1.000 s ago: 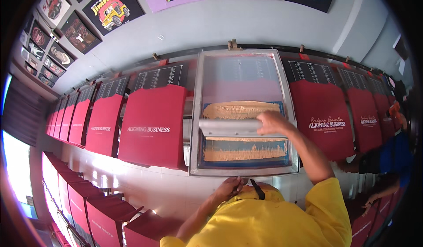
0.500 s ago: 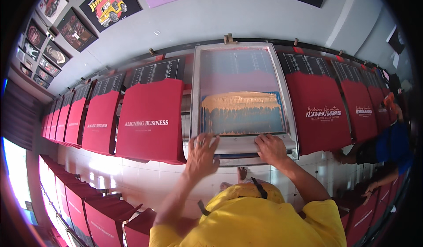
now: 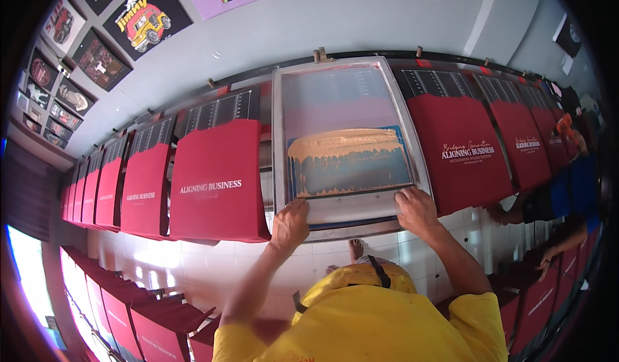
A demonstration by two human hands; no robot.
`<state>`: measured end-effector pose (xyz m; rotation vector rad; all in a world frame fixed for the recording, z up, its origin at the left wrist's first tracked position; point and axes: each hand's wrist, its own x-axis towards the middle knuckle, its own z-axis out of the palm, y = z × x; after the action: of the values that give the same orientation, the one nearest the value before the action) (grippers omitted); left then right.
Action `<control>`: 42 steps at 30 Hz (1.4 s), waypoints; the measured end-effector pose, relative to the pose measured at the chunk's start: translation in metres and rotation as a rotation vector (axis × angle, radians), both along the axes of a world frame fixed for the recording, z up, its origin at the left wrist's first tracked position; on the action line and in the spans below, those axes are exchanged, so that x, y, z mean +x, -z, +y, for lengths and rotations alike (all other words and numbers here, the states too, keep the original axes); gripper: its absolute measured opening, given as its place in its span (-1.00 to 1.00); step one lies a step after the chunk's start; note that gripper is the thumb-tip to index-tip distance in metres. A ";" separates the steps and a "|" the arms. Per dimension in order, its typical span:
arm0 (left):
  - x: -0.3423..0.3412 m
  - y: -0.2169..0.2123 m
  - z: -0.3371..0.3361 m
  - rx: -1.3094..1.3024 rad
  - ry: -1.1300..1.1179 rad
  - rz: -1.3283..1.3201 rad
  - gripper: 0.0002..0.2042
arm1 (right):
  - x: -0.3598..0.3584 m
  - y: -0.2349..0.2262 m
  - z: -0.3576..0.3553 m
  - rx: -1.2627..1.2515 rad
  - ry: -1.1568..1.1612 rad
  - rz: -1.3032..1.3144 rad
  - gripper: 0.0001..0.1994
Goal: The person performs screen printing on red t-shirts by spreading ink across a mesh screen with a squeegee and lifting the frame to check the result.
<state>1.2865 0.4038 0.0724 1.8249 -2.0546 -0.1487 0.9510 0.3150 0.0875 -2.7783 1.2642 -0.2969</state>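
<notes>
A silver screen printing frame (image 3: 278, 136) lies over a platen in the row in front of me. On its mesh a thick band of tan-gold ink (image 3: 348, 140) stretches across a blue-edged area, with smeared ink nearer me. A wide grey bar (image 3: 354, 208), which looks like a squeegee, spans the near end. My left hand (image 3: 290, 223) is closed at the frame's near left corner, beside the bar's left end. My right hand (image 3: 416, 210) is closed at the near right corner. Both hands' fingertips are partly hidden, so exactly how they grip is unclear.
Red printed shirts on platens stand left (image 3: 216, 175) and right (image 3: 454, 149) of the frame. A rail (image 3: 251, 75) runs behind them. Another row of red shirts (image 3: 155, 333) is behind me. At the right, a person in a blue top (image 3: 583, 191) works close by.
Both my hands have moved apart, from the bar out to the frame's near corners, and their fingers have curled in. The view has shifted slightly.
</notes>
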 end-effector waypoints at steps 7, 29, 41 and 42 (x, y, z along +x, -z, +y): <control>-0.010 0.016 0.033 -0.039 0.023 0.005 -0.60 | -0.012 0.024 0.037 -0.087 -0.015 -0.032 -0.79; 0.041 -0.012 -0.095 0.027 0.062 -0.009 -0.73 | 0.027 -0.006 -0.108 -0.007 -0.023 -0.007 -0.89; -0.001 0.021 0.019 -0.044 0.015 -0.047 -0.53 | -0.002 0.024 0.003 -0.127 -0.042 -0.052 -0.79; 0.002 0.022 0.011 -0.042 0.018 -0.048 -0.57 | 0.000 0.026 -0.003 -0.150 -0.045 -0.047 -0.79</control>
<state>1.2883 0.4148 0.0506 1.8018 -2.0917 -0.0670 0.9513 0.3116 0.0618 -2.8999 1.2148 -0.4695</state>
